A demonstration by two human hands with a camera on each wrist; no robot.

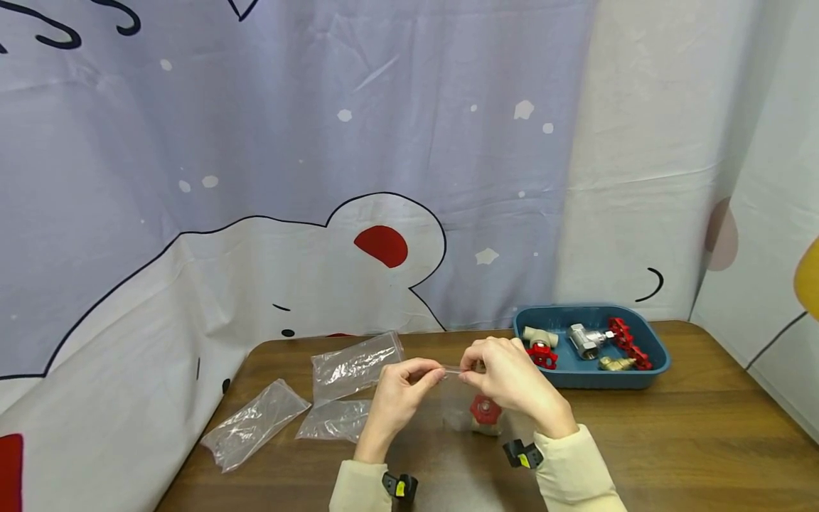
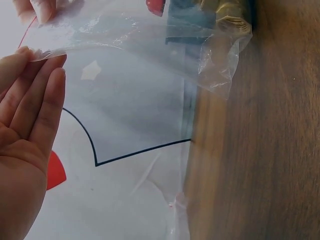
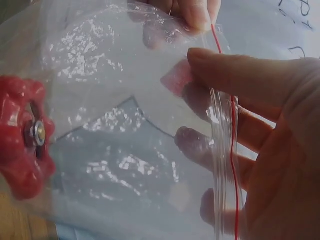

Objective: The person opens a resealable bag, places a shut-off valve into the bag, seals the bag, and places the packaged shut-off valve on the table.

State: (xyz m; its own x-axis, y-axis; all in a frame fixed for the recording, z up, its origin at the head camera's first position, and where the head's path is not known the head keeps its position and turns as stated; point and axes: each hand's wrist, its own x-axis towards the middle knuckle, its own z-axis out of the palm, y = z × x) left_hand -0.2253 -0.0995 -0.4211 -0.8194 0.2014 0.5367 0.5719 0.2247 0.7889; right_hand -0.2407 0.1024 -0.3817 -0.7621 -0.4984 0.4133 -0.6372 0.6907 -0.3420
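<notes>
Head: ref = blue tray [image 1: 604, 382]. Zip bag [image 1: 456, 409] w/ red-wheel valve [image 1: 485, 410] inside is L of tray, nearer wearer. L hand [image 1: 398, 398] + R hand [image 1: 515, 377] close together, both pinching bag's top edge. Spare bags [image 1: 256, 424] well L of tray.

L wrist: L thumb + fingers clamp bag mouth; brass end [image 2: 233, 21] at far end of bag, tray just beyond.

R wrist: R thumb in front, fingers behind, gripping by red zip line [image 3: 232, 125]. Glare, can't tell if zip's engaged. IMO: keep strip taut w/ L, press along in short runs w/ R, keep valve wt off seam.
</notes>
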